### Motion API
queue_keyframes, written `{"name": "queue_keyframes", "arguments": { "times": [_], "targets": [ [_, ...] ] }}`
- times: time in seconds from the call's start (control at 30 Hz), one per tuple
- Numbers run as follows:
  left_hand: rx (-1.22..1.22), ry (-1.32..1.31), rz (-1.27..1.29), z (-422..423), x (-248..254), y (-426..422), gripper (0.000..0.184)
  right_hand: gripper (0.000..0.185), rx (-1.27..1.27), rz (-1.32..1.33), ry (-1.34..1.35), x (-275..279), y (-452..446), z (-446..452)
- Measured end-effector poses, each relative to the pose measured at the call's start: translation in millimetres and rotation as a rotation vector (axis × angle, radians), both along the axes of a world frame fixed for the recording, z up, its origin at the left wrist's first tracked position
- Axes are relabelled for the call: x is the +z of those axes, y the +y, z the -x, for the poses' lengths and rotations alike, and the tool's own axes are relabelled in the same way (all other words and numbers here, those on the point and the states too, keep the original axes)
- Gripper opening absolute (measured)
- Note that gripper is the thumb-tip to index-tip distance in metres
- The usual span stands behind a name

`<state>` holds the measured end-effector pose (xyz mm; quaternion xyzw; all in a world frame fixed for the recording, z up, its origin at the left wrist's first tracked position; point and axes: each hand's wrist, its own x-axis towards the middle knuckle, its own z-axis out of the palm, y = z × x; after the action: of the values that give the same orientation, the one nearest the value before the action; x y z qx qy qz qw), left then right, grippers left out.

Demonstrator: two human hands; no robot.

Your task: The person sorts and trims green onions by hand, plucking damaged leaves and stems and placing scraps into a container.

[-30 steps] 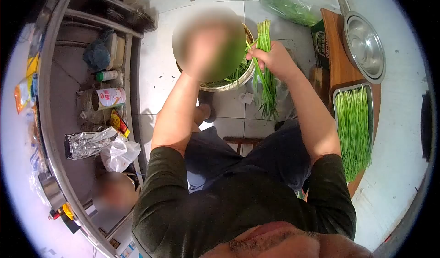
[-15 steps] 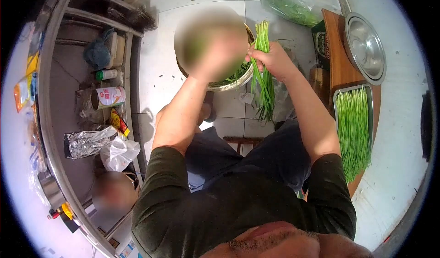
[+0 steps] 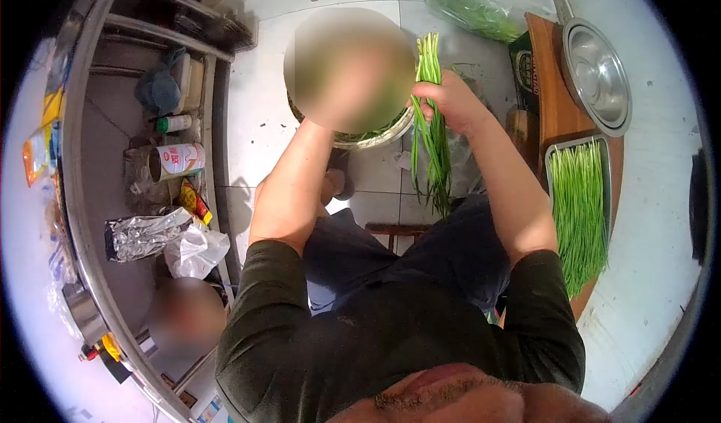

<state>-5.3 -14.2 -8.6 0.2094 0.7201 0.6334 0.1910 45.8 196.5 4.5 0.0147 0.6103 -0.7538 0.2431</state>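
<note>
Stalks, long and green, hang in a bunch from the right hand, which is clamped around them below their pale upper ends, beside a round basin. Blurring covers the left hand over the basin, so its grip cannot be told. Rightward, a metal tray of aligned greens and a steel bowl rest on the wooden surface.

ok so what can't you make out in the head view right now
Left hand: fingers and anything held, blurred by a round patch, head view.
Container: most of its inside, same patch, head view.
Clear bag: far end, cut by the top edge, head view.
Lower-left thing: blurred by a second patch, head view.
</note>
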Motion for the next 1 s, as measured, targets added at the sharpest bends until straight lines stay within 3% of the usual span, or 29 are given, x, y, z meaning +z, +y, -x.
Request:
{"name": "queue_keyframes", "arguments": {
  "times": [0.1, 0.2, 0.5, 0.63, 0.77, 0.9, 1.0],
  "targets": [
    [0.000, 0.188, -0.066, -2.2, 0.8, 1.3, 0.027, 0.020, -0.016, 0.018, -0.055, -0.4, 1.0, 1.1],
    [-0.066, -0.010, -0.049, -3.0, 11.5, 0.0, 0.025, 0.019, -0.029, 0.044, -0.071, -4.7, 1.5, 1.7],
    [0.002, -0.259, -0.114, -12.4, 11.8, 4.6, 0.025, 0.018, -0.008, 0.054, -0.070, -2.5, 1.5, 2.7],
    [0.029, -0.164, -0.138, -11.8, 16.5, 3.5, 0.026, 0.019, 0.041, 0.025, -0.039, -4.9, 1.4, 2.4],
    [0.112, -0.035, -0.135, 6.0, -13.7, -9.8, 0.028, 0.022, 0.050, 0.032, -0.037, -4.5, 2.8, 2.4],
    [0.009, -0.300, -0.482, 3.3, -12.2, -9.5, 0.025, 0.020, 0.010, 0.017, -0.043, -0.6, 0.9, 1.0],
    [-0.093, -0.010, -0.197, -2.6, -11.7, -0.1, 0.024, 0.018, 0.020, 0.004, -0.019, -6.5, -0.7, 3.0]
  ]
}}
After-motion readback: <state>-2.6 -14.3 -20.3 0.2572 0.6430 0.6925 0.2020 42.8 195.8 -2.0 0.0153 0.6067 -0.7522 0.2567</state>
